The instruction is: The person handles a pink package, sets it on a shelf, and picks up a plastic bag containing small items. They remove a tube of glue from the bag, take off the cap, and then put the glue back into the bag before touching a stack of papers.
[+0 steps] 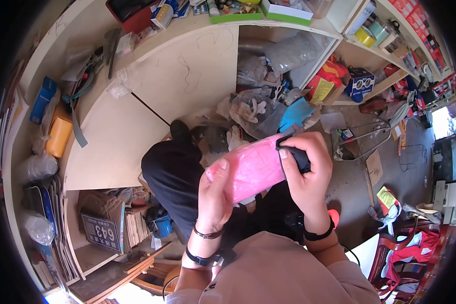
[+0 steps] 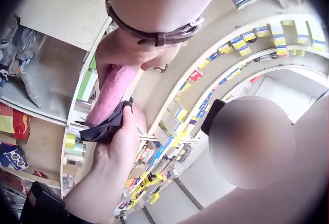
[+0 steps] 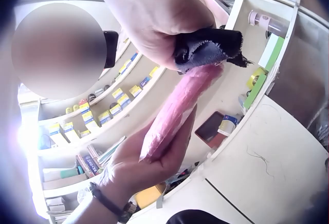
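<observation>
A pink packet in shiny clear plastic wrap [image 1: 253, 169] is held in front of the body in the head view, tilted up to the right. My left hand [image 1: 214, 195] grips its lower left end, thumb over the top face. At the other end my right hand [image 1: 311, 172] pinches a frayed dark cloth [image 1: 298, 158] against the packet. From the right wrist, the cloth [image 3: 211, 49] is bunched over the upper end of the packet [image 3: 177, 111], with the left hand [image 3: 149, 162] under the lower end. The right palm's inner side is hidden.
A curved pale counter [image 1: 187, 55] surrounds the front and left, with shelves below. Plastic bags [image 1: 258, 109] and a blue glove-like piece [image 1: 296, 114] lie in a pile ahead. A metal-framed item [image 1: 362, 142] stands on the floor at right, near a wooden chair [image 1: 397, 248].
</observation>
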`<control>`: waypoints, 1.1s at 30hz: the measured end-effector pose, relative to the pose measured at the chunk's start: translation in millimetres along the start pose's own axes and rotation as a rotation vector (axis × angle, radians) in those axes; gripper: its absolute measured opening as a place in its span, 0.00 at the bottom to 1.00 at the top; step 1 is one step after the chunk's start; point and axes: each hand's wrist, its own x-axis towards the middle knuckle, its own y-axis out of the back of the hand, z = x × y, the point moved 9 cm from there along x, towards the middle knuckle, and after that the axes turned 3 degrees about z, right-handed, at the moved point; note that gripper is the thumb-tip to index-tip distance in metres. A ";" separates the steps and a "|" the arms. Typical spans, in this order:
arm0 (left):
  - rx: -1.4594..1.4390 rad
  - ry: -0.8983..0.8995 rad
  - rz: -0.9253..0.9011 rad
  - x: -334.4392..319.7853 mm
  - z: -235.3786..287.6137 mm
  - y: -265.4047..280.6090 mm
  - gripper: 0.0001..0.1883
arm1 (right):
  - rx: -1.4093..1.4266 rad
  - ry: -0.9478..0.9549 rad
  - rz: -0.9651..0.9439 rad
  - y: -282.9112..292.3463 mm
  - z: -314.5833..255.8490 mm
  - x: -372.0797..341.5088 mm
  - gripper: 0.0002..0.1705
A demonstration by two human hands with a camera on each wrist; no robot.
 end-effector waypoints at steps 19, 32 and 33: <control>0.018 -0.047 0.032 1.3 -0.3 13.3 0.19 | -0.054 -0.046 -0.018 3.9 26.2 -2.5 0.06; -0.179 0.197 -0.158 6.4 -4.2 -12.4 0.41 | 0.489 -0.509 -0.161 -5.1 77.3 -21.3 0.07; -0.237 0.190 -0.149 5.9 -5.2 -11.6 0.39 | 0.540 -0.561 -0.116 -3.3 83.0 -24.0 0.07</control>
